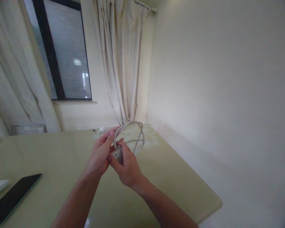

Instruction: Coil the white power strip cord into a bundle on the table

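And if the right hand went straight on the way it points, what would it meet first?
Beyond the pale corded block it grips, the right hand would probably meet the left hand first, though their overlap makes depth unclear.

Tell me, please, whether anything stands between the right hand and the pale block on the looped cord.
Nothing visible does: the right hand grips the pale block directly. The left hand is close alongside, and the looped cord rises from the block.

Cord [133, 122] & block [118, 154] appar. matt plast.; tabletop [68, 152] smooth, semi-gloss; curtain [123, 63] matt cloth; windowpane [66, 47] glossy glass.
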Available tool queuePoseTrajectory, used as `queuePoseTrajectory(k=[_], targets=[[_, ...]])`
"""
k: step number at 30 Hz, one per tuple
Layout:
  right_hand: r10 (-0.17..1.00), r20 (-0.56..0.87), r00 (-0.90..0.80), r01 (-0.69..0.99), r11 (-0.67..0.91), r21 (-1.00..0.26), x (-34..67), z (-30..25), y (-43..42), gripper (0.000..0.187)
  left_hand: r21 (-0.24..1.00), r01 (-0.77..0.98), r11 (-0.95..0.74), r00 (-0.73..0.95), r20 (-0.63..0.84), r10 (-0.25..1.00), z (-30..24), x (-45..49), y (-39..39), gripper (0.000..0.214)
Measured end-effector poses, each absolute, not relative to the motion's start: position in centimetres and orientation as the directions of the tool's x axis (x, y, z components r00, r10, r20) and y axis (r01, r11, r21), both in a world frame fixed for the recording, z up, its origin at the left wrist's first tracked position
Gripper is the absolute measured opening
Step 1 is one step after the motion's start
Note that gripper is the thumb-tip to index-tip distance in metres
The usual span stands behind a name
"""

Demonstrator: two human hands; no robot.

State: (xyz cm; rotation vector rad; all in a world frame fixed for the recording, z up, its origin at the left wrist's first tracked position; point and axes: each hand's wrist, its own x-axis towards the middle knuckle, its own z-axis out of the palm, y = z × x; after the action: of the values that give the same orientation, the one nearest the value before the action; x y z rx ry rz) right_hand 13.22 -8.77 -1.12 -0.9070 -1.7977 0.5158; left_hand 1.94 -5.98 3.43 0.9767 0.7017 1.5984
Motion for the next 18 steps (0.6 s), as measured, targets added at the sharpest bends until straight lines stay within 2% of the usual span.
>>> queuePoseTrajectory(k=[2,4,6,10,15,18], targets=[[0.781,0.552,-0.293,0.463,0.621,-0.632,14.3,-1.2,-9.7,0.040,0.805,-0.550,-0.222,-0.154,0.163,0.974,2.5,1.8,-5.6,0.024],[0.793,0.455,-0.406,0.592,0.607,-0.530,15.4,-1.8,-10.7,0.043,0.833,-0.502,-0.233,-0.243,0.123,0.962,1.2,1.2,-4.7,0.016],[0.787,0.350,-0.507,0.673,0.616,-0.409,16.4,-2.9,-11.9,0.046,0.925,-0.276,-0.262,-0.340,0.161,0.927,-0.2,0.3,-3.7,0.019],[0.747,0.172,-0.642,0.718,0.665,-0.205,19.0,-5.5,-13.9,0.049,0.960,-0.001,-0.280,-0.389,0.257,0.885,-2.0,-2.3,-2.7,0.012],[0.709,0.047,-0.703,0.711,0.700,0.069,23.9,-5.5,-14.0,0.046,0.899,0.349,-0.264,-0.354,0.387,0.851,-1.8,-5.9,-3.0,0.013],[0.690,-0.003,-0.723,0.681,0.714,0.163,27.4,-4.1,-12.7,0.043,0.850,0.472,-0.233,-0.342,0.420,0.841,-1.8,-7.3,-2.8,0.013]])
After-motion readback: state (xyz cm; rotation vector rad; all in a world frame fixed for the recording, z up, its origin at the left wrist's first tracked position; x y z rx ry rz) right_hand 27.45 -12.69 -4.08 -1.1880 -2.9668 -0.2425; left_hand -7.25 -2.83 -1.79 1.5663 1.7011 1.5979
